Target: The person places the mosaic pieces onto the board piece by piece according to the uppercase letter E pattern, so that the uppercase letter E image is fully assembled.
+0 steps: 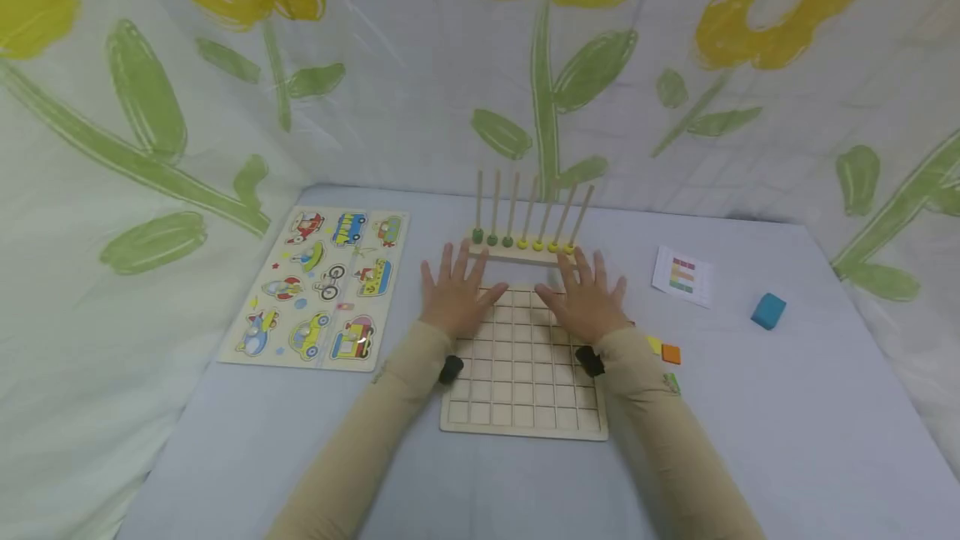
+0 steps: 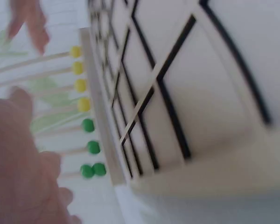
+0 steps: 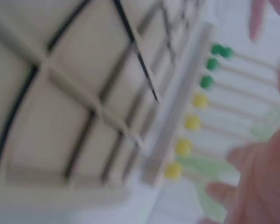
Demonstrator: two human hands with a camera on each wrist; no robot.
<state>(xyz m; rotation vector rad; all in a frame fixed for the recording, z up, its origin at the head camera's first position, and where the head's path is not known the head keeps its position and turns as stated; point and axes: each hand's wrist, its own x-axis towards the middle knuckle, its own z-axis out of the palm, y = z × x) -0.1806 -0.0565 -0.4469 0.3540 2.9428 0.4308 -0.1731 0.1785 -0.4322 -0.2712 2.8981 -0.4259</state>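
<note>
My left hand [image 1: 453,303] is spread over the upper left part of a wooden grid board [image 1: 523,373], its fingers pointing at a wooden bead rack [image 1: 517,254]. Over the board's upper right part, my right hand [image 1: 592,307] has its fingers spread too and holds nothing. The rack stands just beyond the board, with several upright rods carrying green beads [image 2: 93,147] and yellow beads [image 3: 192,122]. Two green beads share the rod at the left end. Both wrist views show the board's square cells with dark gaps between them.
A picture puzzle board [image 1: 315,290] with vehicles lies at the left. To the right are a card with coloured bars [image 1: 682,276], a teal block [image 1: 768,311] and an orange square tile [image 1: 671,354]. A flower-patterned curtain [image 1: 405,107] hangs behind the table.
</note>
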